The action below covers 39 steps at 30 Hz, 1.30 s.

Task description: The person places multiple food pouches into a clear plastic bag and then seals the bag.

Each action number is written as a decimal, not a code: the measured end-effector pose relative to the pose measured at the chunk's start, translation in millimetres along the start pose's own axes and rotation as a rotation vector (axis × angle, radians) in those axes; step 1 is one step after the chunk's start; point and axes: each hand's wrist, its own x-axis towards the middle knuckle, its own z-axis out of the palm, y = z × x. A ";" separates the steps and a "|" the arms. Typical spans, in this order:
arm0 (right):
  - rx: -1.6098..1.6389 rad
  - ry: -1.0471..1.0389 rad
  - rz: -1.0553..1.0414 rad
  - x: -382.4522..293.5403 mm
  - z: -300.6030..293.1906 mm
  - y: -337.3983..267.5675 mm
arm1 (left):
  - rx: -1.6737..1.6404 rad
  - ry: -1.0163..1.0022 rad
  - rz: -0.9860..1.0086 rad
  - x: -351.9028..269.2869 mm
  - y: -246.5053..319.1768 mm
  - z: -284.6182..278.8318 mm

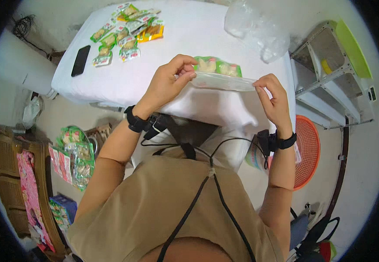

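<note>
A transparent plastic bag (224, 84) is stretched level between my hands above the front part of a white-covered table (189, 36). My left hand (175, 74) pinches its left end between thumb and fingers. At the opposite end, my right hand (273, 93) grips the corner with thumb and forefinger. Green-edged food packets (218, 67) with pale contents show just beyond the bag's near edge; whether they are inside it I cannot tell. Farther left lies a loose pile of similar green packets (120, 37), with a yellow packet (152, 32) at its right side.
A black smartphone (81, 61) lies near the table's left edge. Crumpled transparent plastic (258, 29) covers the back right corner. Right of the table are a metal shelf rack (335, 72) and an orange basket (309, 152). More packaged food (78, 154) sits low at left, near a wooden chair (4, 177).
</note>
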 end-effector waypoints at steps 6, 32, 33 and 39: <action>-0.142 0.070 0.260 -12.2 17.4 0.0 | -0.146 0.056 -0.155 -13.5 -17.2 18.8; -0.313 -0.034 -0.123 38.1 91.2 -30.1 | 0.029 0.230 0.011 -18.3 -21.3 35.0; -0.298 -0.033 -0.123 38.4 92.0 -29.9 | 0.055 0.230 0.031 -18.4 -20.8 34.5; -0.225 -0.027 -0.118 39.1 91.8 -30.8 | 0.096 0.207 0.067 -18.0 -15.0 32.4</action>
